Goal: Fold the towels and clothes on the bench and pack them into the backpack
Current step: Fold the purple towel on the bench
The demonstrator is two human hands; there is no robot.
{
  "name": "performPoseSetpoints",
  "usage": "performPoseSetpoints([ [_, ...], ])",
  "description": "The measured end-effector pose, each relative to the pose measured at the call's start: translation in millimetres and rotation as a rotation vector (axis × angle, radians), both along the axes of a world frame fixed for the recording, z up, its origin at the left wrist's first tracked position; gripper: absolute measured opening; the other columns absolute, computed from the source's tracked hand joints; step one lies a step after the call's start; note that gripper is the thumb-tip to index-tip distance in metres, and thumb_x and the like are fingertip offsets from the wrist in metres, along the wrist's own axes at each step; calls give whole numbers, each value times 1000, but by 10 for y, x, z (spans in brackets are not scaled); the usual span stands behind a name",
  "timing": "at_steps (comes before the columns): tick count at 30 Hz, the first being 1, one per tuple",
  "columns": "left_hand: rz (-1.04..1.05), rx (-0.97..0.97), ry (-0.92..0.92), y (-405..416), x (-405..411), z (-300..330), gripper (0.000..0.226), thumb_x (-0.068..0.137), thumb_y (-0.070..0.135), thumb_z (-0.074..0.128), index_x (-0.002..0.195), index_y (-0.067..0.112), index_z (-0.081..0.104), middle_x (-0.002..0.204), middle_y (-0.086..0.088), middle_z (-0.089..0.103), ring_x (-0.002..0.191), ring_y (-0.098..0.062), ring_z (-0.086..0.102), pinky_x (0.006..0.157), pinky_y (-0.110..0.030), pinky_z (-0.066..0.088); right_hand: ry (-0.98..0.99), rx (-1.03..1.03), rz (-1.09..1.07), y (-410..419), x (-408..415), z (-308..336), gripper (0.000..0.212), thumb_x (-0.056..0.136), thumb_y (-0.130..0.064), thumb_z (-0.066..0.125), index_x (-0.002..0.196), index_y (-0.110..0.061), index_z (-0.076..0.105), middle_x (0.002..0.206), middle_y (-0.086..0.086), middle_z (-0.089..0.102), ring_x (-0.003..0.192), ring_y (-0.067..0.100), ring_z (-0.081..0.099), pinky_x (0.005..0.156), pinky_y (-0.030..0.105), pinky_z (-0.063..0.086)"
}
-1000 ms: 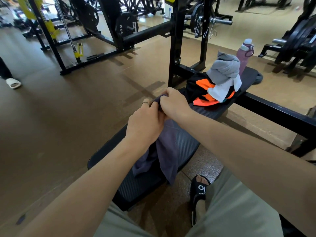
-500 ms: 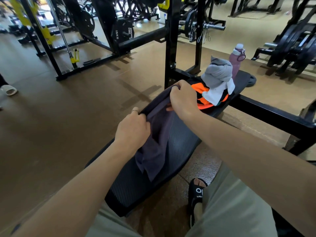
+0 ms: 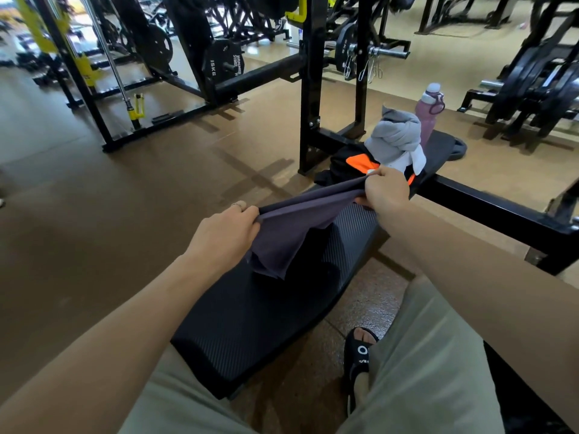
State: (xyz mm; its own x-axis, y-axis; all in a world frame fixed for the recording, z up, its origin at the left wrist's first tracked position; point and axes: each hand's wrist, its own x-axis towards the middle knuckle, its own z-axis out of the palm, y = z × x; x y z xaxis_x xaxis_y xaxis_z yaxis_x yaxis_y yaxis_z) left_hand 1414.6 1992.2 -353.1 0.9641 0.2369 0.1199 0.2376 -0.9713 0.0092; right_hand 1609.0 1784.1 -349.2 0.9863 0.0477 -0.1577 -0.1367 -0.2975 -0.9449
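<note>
At one o'clock a pink bottle [image 3: 427, 115] stands behind a grey-and-white heap [image 3: 395, 142] atop a black-and-orange garment [image 3: 351, 164] on the bench [image 3: 250, 324]. Above its pad, the left hand [image 3: 225, 236] and right hand [image 3: 387, 191] each pinch the dark purple cloth [image 3: 294, 223], stretched between them, its lower part drooping.

This is a gym, a weight-training hall. A black steel rack [image 3: 308, 89] stands over a padded bench, the worktop [image 3: 260, 321], whose ribbed black pad runs away from the viewer. A round weight plate marked 15KG [image 3: 223, 62] hangs on a frame at the back, a barbell end with spring clips [image 3: 374, 56] juts out beside the rack, and more plates are stacked on a machine [image 3: 539, 79] at the right. The floor [image 3: 94, 230] is brown rubber matting.
</note>
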Motion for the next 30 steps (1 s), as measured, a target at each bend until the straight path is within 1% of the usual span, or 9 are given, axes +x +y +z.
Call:
performPoseSetpoints([
  [6,-34,-76,-97,122,-87,39,18,104,32,44,100,17,53,95,7,37,74,-34,58,66,-43,49,93,181,113,7,48,5,14,83,0,61,81,-13,58,85,7,61,67,14,63,57,22,55],
  [9,-68,-116,-141,190,-140,67,7,99,27,51,97,20,52,96,7,40,72,-31,56,66,-45,51,-6,25,159,-26,64,-39,16,80,-10,66,68,-14,56,75,4,57,71,18,62,71,33,61],
  [12,-96,-129,-156,254,-173,83,3,98,26,54,98,23,52,98,8,42,72,-29,56,67,-44,52,-100,-45,116,-57,60,-45,12,91,-9,54,80,-12,54,90,8,58,82,25,68,63,29,62],
  [14,-113,-135,-164,292,-182,85,3,98,26,55,96,24,52,97,9,43,73,-27,55,68,-44,52,-116,-18,66,-46,80,-33,9,96,-10,49,88,-13,51,100,11,60,74,28,72,55,26,59],
  [17,-121,-176,-196,350,-183,79,3,96,23,59,95,23,56,97,9,44,78,-24,55,72,-44,52,-120,-1,28,-5,51,36,11,98,-12,47,89,-17,51,96,3,58,82,29,72,64,33,62],
  [22,-78,-343,-338,379,-135,122,17,86,12,74,78,21,62,88,7,55,80,-14,54,75,-30,49,-159,-102,40,-12,-3,83,26,94,0,35,98,-12,58,96,0,54,86,24,60,41,15,48],
  [24,-52,-406,-377,351,-129,155,22,82,9,79,72,20,62,85,5,58,78,-12,54,72,-20,45,-136,-124,55,-19,24,63,26,95,0,36,98,-10,60,98,6,57,79,24,62,46,21,52],
  [27,-44,-468,-423,299,-135,186,22,77,7,81,71,15,62,83,1,60,76,-14,54,70,-26,46,-6,-50,43,-34,108,26,20,97,-3,42,98,-8,61,103,13,62,78,30,69,58,35,60],
  [30,-39,-536,-426,234,-145,220,23,77,7,81,76,16,59,82,0,61,75,-15,54,69,-30,47,38,9,63,-81,190,-39,12,96,-3,49,102,-6,58,105,13,64,74,20,67,56,25,58],
])
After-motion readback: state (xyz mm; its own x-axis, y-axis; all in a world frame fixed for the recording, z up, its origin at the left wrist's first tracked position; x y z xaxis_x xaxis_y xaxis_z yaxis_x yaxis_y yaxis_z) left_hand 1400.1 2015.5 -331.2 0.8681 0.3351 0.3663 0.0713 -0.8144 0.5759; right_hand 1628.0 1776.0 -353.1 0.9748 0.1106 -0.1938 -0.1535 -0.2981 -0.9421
